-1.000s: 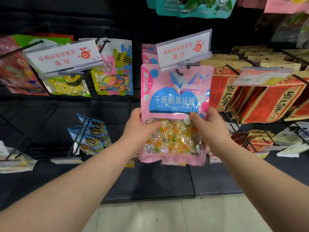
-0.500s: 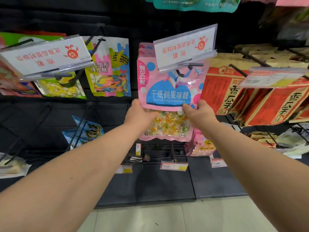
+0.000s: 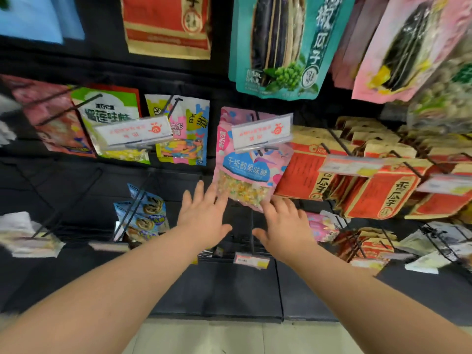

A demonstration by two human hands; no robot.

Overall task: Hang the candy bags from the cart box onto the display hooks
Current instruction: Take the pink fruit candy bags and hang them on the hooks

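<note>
The pink candy bag (image 3: 246, 172) hangs on its display hook (image 3: 265, 149), tilted slightly, its top tucked behind a clear price label holder (image 3: 261, 131). Just below it the left hand (image 3: 204, 215) has its fingers (image 3: 199, 192) straight and spread apart, the tips at the bag's lower left edge. The right hand (image 3: 283, 226) is spread the same way, its fingertips just under the bag's bottom edge. Neither hand holds anything. A gummy worm bag (image 3: 184, 139) hangs to the left and red seed packets (image 3: 306, 172) hang to the right.
</note>
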